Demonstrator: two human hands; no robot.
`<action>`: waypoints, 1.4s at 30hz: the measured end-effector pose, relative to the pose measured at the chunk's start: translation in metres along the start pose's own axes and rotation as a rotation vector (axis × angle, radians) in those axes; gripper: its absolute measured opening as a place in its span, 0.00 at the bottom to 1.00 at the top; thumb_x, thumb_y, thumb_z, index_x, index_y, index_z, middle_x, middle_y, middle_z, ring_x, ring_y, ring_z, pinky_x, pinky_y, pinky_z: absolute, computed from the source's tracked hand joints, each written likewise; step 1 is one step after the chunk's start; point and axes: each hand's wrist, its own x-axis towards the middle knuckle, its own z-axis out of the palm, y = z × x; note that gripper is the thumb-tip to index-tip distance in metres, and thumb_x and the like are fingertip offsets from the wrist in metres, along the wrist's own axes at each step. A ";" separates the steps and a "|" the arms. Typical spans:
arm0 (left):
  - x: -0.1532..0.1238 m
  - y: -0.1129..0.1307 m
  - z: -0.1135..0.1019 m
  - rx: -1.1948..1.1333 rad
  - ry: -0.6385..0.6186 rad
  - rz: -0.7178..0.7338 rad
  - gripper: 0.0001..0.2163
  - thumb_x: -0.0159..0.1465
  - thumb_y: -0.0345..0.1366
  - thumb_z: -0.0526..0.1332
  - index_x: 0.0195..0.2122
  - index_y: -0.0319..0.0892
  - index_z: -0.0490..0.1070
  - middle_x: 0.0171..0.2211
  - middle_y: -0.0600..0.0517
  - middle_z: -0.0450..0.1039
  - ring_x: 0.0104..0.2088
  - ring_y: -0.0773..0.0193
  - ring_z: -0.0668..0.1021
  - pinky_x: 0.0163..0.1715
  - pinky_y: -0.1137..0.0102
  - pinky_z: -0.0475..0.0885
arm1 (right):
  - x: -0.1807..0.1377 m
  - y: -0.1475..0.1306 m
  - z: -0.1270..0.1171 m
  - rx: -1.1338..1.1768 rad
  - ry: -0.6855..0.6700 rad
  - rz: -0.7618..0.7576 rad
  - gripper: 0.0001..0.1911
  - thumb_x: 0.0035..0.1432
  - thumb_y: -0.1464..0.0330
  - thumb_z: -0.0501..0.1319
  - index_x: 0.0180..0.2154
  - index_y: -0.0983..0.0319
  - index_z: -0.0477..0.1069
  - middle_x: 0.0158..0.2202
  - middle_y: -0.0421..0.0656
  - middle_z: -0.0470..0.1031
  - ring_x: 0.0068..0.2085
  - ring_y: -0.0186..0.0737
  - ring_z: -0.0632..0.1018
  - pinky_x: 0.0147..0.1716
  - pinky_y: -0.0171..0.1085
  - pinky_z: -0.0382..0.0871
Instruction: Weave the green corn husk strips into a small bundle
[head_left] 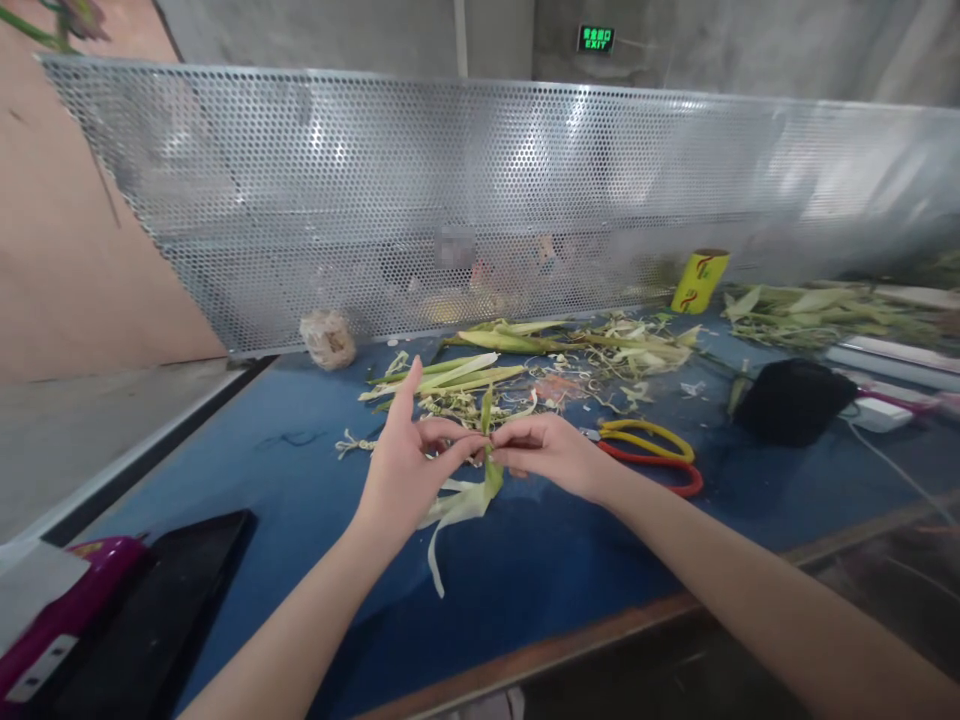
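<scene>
Between both hands, over the blue table, is a green-and-white corn husk strip (491,482). My left hand (409,450) pinches it between thumb and fingertips, with one finger pointing up. From the other side my right hand (551,455) pinches the same strip, its fingertips almost touching the left ones. Loose pale ends of the husk hang below the pinch. Behind the hands lies a pile of husk leaves (457,375) with thin curled scraps around it. A short braided piece (354,445) rests just left of my left hand. Scissors (652,445) with yellow and red handles lie right of my right hand.
A perforated metal screen (450,180) borders the table's back. Along it stand a ball of pale twine (328,338) and a yellow can-like cylinder (699,282). A black cloth-like object (795,400) sits at right, more husks (817,310) behind it. A black tray-like object (165,610) lies front left.
</scene>
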 end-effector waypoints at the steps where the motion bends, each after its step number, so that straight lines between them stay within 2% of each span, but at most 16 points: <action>1: 0.000 0.001 -0.001 0.028 0.007 0.002 0.43 0.51 0.36 0.64 0.62 0.42 0.37 0.25 0.52 0.76 0.32 0.59 0.78 0.34 0.65 0.72 | 0.000 0.000 0.000 0.008 0.014 0.003 0.08 0.49 0.65 0.61 0.30 0.64 0.72 0.23 0.38 0.67 0.23 0.29 0.65 0.24 0.31 0.60; 5: 0.002 0.003 -0.004 0.064 0.020 -0.024 0.35 0.52 0.37 0.63 0.60 0.43 0.49 0.26 0.53 0.75 0.29 0.63 0.76 0.29 0.69 0.70 | 0.000 -0.002 -0.001 0.005 0.036 -0.005 0.08 0.49 0.65 0.61 0.29 0.63 0.72 0.22 0.37 0.67 0.23 0.29 0.65 0.24 0.32 0.60; 8: 0.004 0.001 -0.005 -0.083 -0.048 -0.124 0.28 0.52 0.38 0.64 0.54 0.41 0.59 0.24 0.54 0.74 0.22 0.69 0.72 0.23 0.74 0.67 | 0.000 -0.003 -0.002 -0.019 0.045 -0.010 0.07 0.49 0.66 0.61 0.29 0.63 0.72 0.23 0.38 0.68 0.23 0.29 0.66 0.25 0.32 0.60; 10: 0.005 0.000 -0.004 -0.190 -0.082 -0.201 0.21 0.51 0.39 0.64 0.46 0.39 0.66 0.24 0.54 0.74 0.20 0.72 0.70 0.22 0.75 0.66 | 0.000 -0.003 -0.002 -0.034 0.053 0.004 0.07 0.48 0.66 0.61 0.29 0.63 0.72 0.23 0.38 0.69 0.23 0.29 0.66 0.24 0.32 0.60; 12: 0.005 -0.002 -0.002 -0.283 -0.095 -0.279 0.17 0.51 0.39 0.64 0.41 0.38 0.68 0.25 0.54 0.73 0.20 0.73 0.69 0.23 0.75 0.66 | 0.001 -0.003 -0.002 -0.049 0.058 0.023 0.07 0.49 0.65 0.61 0.30 0.63 0.72 0.24 0.38 0.69 0.23 0.29 0.66 0.24 0.32 0.60; 14: 0.004 -0.002 -0.001 -0.325 -0.083 -0.330 0.17 0.50 0.38 0.65 0.40 0.38 0.68 0.25 0.54 0.73 0.20 0.73 0.70 0.23 0.75 0.66 | 0.001 -0.002 -0.001 -0.080 0.058 0.037 0.08 0.49 0.64 0.61 0.31 0.62 0.72 0.24 0.38 0.70 0.23 0.30 0.67 0.24 0.32 0.61; 16: 0.004 -0.001 -0.001 -0.287 -0.045 -0.319 0.21 0.49 0.37 0.65 0.43 0.38 0.66 0.24 0.54 0.73 0.20 0.72 0.70 0.22 0.75 0.65 | 0.001 -0.003 -0.001 -0.155 0.052 0.025 0.09 0.51 0.64 0.59 0.32 0.62 0.72 0.27 0.40 0.72 0.25 0.32 0.70 0.25 0.33 0.63; 20: 0.004 -0.003 -0.002 -0.142 -0.020 -0.237 0.25 0.50 0.38 0.64 0.49 0.37 0.62 0.23 0.55 0.73 0.20 0.71 0.70 0.24 0.73 0.66 | -0.008 -0.009 -0.011 -0.510 0.097 -0.094 0.12 0.57 0.66 0.54 0.41 0.61 0.71 0.39 0.45 0.74 0.38 0.38 0.74 0.36 0.37 0.68; 24: 0.004 -0.007 -0.004 0.003 -0.053 -0.181 0.22 0.53 0.39 0.60 0.49 0.39 0.62 0.27 0.52 0.74 0.24 0.67 0.73 0.26 0.71 0.68 | -0.033 -0.009 -0.051 -1.076 0.227 -0.131 0.14 0.58 0.68 0.51 0.44 0.61 0.69 0.47 0.48 0.70 0.49 0.44 0.70 0.48 0.46 0.63; 27: 0.003 -0.007 -0.002 0.107 -0.086 -0.157 0.20 0.55 0.39 0.58 0.49 0.40 0.61 0.28 0.51 0.75 0.28 0.63 0.75 0.27 0.70 0.69 | -0.057 0.002 -0.087 -1.391 0.217 0.067 0.14 0.55 0.72 0.51 0.40 0.64 0.72 0.41 0.51 0.73 0.43 0.46 0.74 0.43 0.45 0.66; 30: 0.002 -0.006 0.000 0.158 -0.084 -0.153 0.18 0.56 0.39 0.55 0.48 0.41 0.60 0.28 0.52 0.74 0.31 0.62 0.76 0.28 0.70 0.70 | -0.078 0.013 -0.107 -1.427 0.100 0.221 0.12 0.54 0.70 0.53 0.39 0.62 0.72 0.37 0.49 0.74 0.39 0.44 0.75 0.39 0.40 0.68; 32: 0.001 -0.007 0.002 0.176 -0.077 -0.134 0.16 0.57 0.37 0.54 0.47 0.41 0.60 0.28 0.53 0.73 0.31 0.62 0.76 0.28 0.70 0.70 | -0.087 0.017 -0.111 -1.405 0.087 0.256 0.12 0.56 0.69 0.51 0.37 0.63 0.72 0.35 0.49 0.74 0.37 0.44 0.76 0.38 0.40 0.68; 38: 0.003 -0.021 0.004 0.198 -0.069 -0.022 0.12 0.58 0.34 0.53 0.44 0.43 0.60 0.29 0.54 0.71 0.35 0.64 0.76 0.35 0.70 0.70 | -0.095 0.026 -0.109 -1.401 0.101 0.211 0.14 0.53 0.72 0.52 0.41 0.67 0.70 0.38 0.53 0.72 0.38 0.46 0.75 0.39 0.42 0.68; 42: 0.004 -0.024 0.003 0.224 -0.056 0.001 0.12 0.58 0.34 0.52 0.44 0.43 0.61 0.30 0.53 0.71 0.35 0.64 0.75 0.33 0.69 0.70 | -0.093 0.033 -0.112 -1.460 0.083 0.164 0.14 0.50 0.75 0.55 0.41 0.64 0.69 0.36 0.50 0.72 0.36 0.44 0.75 0.36 0.39 0.67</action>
